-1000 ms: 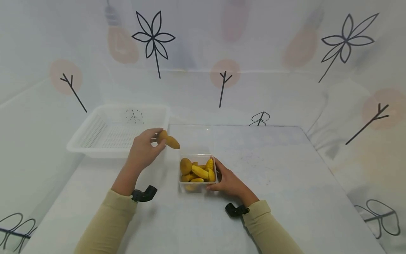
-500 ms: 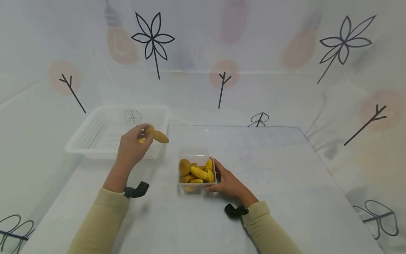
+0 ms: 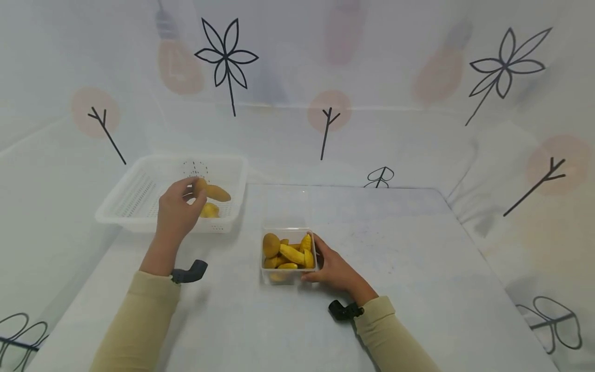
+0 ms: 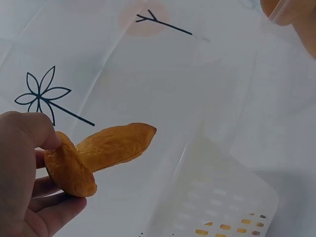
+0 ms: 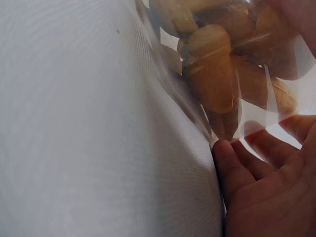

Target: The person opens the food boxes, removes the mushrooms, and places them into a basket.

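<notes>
My left hand (image 3: 178,206) pinches a brown-yellow toy mushroom (image 3: 217,193) by its cap, over the right part of a white plastic basket (image 3: 139,225). In the left wrist view the mushroom's stem (image 4: 118,146) points away from the fingers. Below it in the basket shows a yellow rounded piece (image 3: 210,210), its kind unclear. On the table, my right hand (image 3: 337,266) grips the right side of a clear plastic box (image 3: 288,270). Inside lie several yellow toy pieces, among them a corn cob (image 3: 306,242) and a mushroom (image 3: 271,245). The right wrist view shows fingertips (image 5: 224,150) against the box's wall.
The white table (image 3: 395,289) spreads out to the right and in front of the box. A printed cloth backdrop (image 3: 288,62) rises behind and at both sides. The basket stands at the back left, near the backdrop.
My left hand has carried the mushroom leftward, from beside the basket to over it. More of the yellow piece in the basket now shows. The right hand and the box stay put.
</notes>
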Demonstrator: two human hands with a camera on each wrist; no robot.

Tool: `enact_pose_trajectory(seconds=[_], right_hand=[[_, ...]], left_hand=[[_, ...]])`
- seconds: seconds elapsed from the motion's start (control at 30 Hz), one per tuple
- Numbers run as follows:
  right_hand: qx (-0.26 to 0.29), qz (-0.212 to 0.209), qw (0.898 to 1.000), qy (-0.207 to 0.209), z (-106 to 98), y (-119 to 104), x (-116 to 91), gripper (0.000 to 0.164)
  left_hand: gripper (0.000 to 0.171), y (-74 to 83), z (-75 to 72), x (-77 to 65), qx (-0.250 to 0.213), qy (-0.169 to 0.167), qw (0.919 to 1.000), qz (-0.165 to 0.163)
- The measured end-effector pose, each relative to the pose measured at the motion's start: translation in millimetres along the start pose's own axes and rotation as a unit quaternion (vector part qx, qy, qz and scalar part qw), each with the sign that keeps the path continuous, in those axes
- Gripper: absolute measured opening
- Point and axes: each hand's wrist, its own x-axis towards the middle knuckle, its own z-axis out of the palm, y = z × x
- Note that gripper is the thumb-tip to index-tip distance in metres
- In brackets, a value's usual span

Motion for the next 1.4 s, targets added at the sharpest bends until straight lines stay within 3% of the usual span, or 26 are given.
enact_pose_trajectory(seconds=[0.5, 0.83, 1.4], right_hand=[[0.0, -0.001, 1.0, 0.003, 0, -1, -1, 0.119], [0.005, -0.003, 1.0, 0.004, 1, 0, 0, 0.119], [0.003, -0.005, 1.0, 0.003, 0, 0, 0, 0.119]], left_hand=[[0.043, -21.6, -8.5, 4.9, 0.041, -0.011, 0.9981, -0.045], [0.045, -29.6, -11.9, 5.2, 0.062, -0.039, 0.993, -0.094], [0.049, -45.8, -11.7, 11.1, 0.082, -0.117, 0.9799, -0.139]])
